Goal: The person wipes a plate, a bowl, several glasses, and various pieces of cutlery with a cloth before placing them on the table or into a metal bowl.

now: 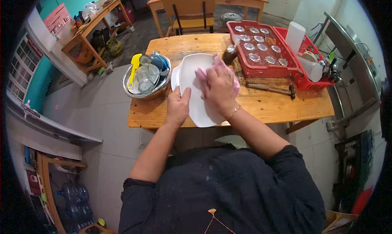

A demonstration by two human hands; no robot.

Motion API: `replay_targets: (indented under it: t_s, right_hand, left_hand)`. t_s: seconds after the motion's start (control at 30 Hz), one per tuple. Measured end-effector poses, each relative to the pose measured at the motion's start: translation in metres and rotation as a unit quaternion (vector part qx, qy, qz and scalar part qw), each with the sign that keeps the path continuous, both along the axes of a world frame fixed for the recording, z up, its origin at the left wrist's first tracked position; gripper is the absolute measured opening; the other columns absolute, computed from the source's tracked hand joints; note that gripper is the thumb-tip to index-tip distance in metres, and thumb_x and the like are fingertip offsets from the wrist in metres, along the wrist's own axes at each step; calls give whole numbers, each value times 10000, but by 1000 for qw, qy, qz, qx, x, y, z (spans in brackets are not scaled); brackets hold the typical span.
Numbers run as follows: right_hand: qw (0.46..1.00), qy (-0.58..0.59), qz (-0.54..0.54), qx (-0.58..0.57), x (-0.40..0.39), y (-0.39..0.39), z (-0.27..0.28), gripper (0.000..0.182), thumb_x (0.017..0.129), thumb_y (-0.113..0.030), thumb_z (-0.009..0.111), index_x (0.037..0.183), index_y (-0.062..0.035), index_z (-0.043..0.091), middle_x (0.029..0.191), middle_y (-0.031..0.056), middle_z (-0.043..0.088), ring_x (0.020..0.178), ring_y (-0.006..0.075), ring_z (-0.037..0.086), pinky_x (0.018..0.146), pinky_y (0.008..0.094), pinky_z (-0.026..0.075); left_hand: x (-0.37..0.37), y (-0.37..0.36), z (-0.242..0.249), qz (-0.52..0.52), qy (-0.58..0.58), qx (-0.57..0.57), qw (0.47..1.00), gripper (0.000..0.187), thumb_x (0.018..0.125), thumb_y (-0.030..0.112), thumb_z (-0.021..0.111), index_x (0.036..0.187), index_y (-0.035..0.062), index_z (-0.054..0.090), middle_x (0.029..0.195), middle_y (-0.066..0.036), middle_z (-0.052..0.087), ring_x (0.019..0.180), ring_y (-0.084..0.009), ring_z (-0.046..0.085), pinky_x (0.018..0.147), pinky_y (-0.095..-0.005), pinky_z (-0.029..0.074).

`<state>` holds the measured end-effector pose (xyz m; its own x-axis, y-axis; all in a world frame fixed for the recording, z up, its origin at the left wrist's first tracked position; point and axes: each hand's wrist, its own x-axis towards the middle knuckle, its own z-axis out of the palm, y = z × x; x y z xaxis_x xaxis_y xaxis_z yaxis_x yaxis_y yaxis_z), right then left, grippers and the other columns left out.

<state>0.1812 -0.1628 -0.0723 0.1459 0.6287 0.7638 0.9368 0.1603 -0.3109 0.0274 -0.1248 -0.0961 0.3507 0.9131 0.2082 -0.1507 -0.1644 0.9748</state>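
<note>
A white rectangular plate (pixel 196 107) is held tilted over the front edge of the wooden table. My left hand (pixel 179 106) grips its left edge, thumb on the upper face and fingers underneath. My right hand (pixel 220 91) is closed on a pink cloth (pixel 218 66) and presses it against the right side of the plate. Part of another white dish (pixel 175 78) shows behind the plate's left edge. On the left, a metal bowl (pixel 128 84) holds glasses, dishes and a yellow spatula (pixel 134 68).
A red basket (pixel 265 72) of upturned glasses stands at the back right. Beside it, another red basket (pixel 304 84) holds plastic containers and cutlery. A hammer (pixel 271 89) lies in front, and a dark bottle (pixel 230 54) stands behind the cloth. A wooden chair (pixel 190 9) is beyond the table (pixel 159 115).
</note>
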Motion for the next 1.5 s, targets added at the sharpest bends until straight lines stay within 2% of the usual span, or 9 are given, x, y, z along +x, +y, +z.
replay_targets:
  t_s: [0.37,0.57,0.67,0.73,0.83,1.0,1.2,1.37,1.5]
  right_hand:
    - [841,-89,299,-442,-17,-74,41,377,836,-379,647,1068,-87,593,991,123,652,936,347,633,785,532,490]
    - [831,459,291,-122,41,-63,98,327,918,-329,636,1012,-16,657,808,61,698,565,85,630,493,233,516]
    - [950,91,295,-39,-18,-58,81,413,918,-363,589,1236,-100,600,1160,161,640,1061,311,615,957,495,459]
    - [965,-47,251,-57,-57,-57,36,487,843,-391,640,1257,-146,565,1389,163,452,1326,417,354,1097,660,166]
    - [957,-115,265,-16,-51,-40,21,470,788,-380,662,1214,-190,601,1351,140,483,1347,350,355,1140,585,138]
    - [980,-72,160,95,-41,15,44,355,723,-220,695,1062,-152,611,1028,58,538,975,275,517,861,419,366]
    - [994,40,-65,-78,7,52,68,313,754,-215,707,1045,-133,624,1012,94,538,971,305,512,839,488,394]
    - [981,-8,188,52,-57,7,60,481,772,-328,712,1193,-115,617,1278,234,461,1259,469,374,1040,607,282]
    - [993,-17,116,29,-59,17,45,578,799,-379,640,1314,-133,552,1447,280,295,1369,544,178,1093,656,139]
  left_hand:
    - [-53,26,8,130,-28,-31,991,261,1002,183,498,1109,-34,594,979,-77,666,824,-118,618,741,-283,514]
    - [-54,9,11,20,36,-86,995,262,984,176,519,1127,-33,589,977,-74,673,812,-108,620,740,-286,518]
    - [-35,9,12,-31,82,144,986,371,946,155,562,1265,-23,501,1178,-117,591,992,-177,590,874,-319,484]
    - [-26,3,14,-85,14,176,981,509,916,158,590,1363,-9,411,1312,-140,522,1130,-218,549,979,-342,441]
    - [-32,-16,27,-192,-228,-74,952,692,885,204,614,1455,19,268,1403,-139,444,1270,-233,468,1093,-359,365]
    - [-52,-24,45,1,135,119,984,256,992,191,497,1045,-29,615,876,-37,649,785,-86,546,707,-271,471]
    - [-60,-31,36,54,137,59,987,279,1002,217,505,1055,-32,620,852,-51,655,766,-88,558,706,-276,477]
    - [-57,-20,36,55,158,137,976,249,991,182,511,1037,-35,626,838,-60,659,755,-100,574,690,-280,475]
    - [-52,-22,22,74,68,135,986,236,970,110,474,1069,-43,624,855,-52,661,785,-122,585,722,-285,478]
